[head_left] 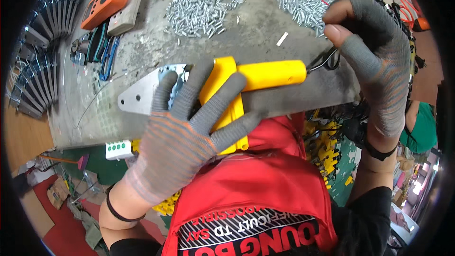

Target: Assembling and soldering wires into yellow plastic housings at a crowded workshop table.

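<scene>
Scuffed grey table. Left hand: fingers spread over yellow plastic tool, lying at table's near edge. Right hand: thumb and finger close together; can't tell if gripping. Black cable already in tool; small hole looks unfilled. Beyond, silver screws lie loose.

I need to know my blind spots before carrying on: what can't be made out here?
All in the head view:
Yellow tool: part of its body, covered by the left hand.
Metal plate: part of its right end, behind the same hand's fingers.
Right hand: whether it pinches anything, hidden by its own fingers.
Metal strips, upper left: cut off by the dark rim.
</scene>
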Available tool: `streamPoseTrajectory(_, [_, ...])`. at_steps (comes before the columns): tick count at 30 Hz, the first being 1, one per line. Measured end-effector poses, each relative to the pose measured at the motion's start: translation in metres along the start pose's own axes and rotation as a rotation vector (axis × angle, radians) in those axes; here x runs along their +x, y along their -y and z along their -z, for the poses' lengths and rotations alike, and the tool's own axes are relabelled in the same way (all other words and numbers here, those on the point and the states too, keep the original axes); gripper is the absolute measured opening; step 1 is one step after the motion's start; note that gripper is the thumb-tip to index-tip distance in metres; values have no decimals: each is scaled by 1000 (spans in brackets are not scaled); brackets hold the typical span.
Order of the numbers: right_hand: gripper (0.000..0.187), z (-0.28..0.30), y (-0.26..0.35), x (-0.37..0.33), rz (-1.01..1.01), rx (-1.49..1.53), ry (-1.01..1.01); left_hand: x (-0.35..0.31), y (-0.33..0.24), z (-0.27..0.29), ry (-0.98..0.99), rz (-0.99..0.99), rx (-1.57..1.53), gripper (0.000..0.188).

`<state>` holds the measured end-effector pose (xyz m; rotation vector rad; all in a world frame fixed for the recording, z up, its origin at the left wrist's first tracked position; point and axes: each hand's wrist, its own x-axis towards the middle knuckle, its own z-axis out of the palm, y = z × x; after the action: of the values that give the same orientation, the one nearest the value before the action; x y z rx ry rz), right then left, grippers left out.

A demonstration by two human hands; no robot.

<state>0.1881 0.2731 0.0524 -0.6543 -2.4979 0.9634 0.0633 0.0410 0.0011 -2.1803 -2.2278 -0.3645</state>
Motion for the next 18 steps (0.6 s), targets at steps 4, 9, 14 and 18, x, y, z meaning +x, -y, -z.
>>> streamPoseTrajectory(4, [15,-14,-13,29,108,79,200,-4,0,-23,-16,-6,-17,52])
streamPoseTrajectory(9, [16,-63,-33,58,303,123,241,-8,-5,-21,31,49,-62,51])
streamPoseTrajectory(14, [23,-64,-39,62,241,58,453,-8,-6,-23,1,57,-73,49])
streamPoseTrajectory(18, [22,-64,-36,67,208,150,431,-10,-7,-26,12,73,-101,50])
